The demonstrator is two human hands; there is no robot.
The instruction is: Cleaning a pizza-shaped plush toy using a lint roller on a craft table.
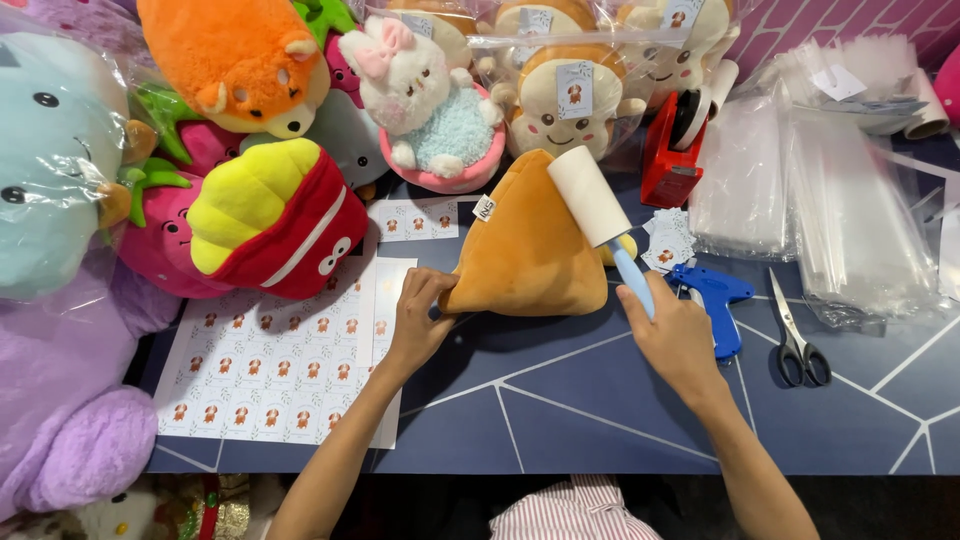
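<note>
Dark blue tabletop [600, 420], crossed by thin white lines, filling the view and crowded along its far edge with soft toys. Lying flat near the middle: a tan, triangle-shaped plush toy [520, 250], small tag at its top edge. Pinching the toy's lower left corner: left hand [418, 318], fingers [432, 290] clenched on the fabric, thumb underneath. Gripping the pale blue handle of a lint roller [592, 200]: right hand [675, 335], fingers wrapped fully round it, white roller head pressing on the toy's upper right slope. Toy thus sitting between the two hands, touching both the left fingertips and the roller.

Lying under the left forearm: sheet of small printed stickers [260, 370], a second strip [420, 220] beyond it. Resting just right of the right hand: blue tagging gun [715, 300], then black-handled scissors [798, 335] farther right. Standing behind the roller: red tape dispenser [670, 150]. Piling up at right: stacks of clear plastic bags [850, 220], contents none visible. Sitting at the back: three cream toast-faced plush toys [565, 110] sealed inside clear bags with cards. Wrapped in clear plastic at far left: pale blue plush [50, 160]. Leaning unbagged beside it: red and yellow fries-shaped plush [275, 220], orange fox-like plush [240, 60], white bunny in a pink cup [430, 110].
</note>
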